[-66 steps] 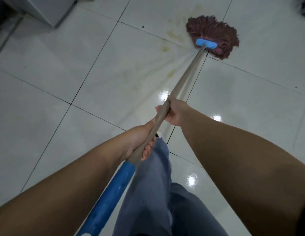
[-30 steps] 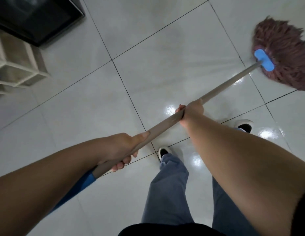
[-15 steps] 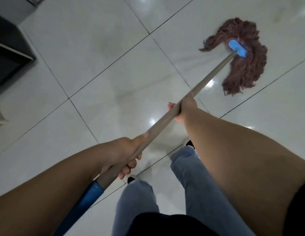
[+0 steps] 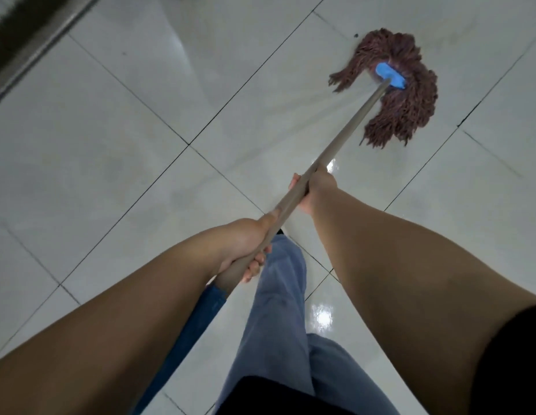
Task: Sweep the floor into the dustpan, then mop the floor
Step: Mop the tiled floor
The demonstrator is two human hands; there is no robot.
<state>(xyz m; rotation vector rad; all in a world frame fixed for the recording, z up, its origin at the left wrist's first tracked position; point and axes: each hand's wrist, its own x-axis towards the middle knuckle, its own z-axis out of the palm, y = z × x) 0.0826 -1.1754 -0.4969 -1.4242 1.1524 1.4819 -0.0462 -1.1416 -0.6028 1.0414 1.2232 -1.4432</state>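
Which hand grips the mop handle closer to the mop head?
The right hand, farther up the handle; the left hand grips beside the blue end.

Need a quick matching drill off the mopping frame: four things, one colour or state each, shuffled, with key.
Things:
1. mop strands
2. clamp on the mop head
3. right hand
4. trouser leg

States:
A. grips the grey pole, nearer the mop head
B. reddish brown, spread on the floor tiles
C. faded blue denim
D. bright blue plastic

Pairs: 1-B, 2-D, 3-A, 4-C
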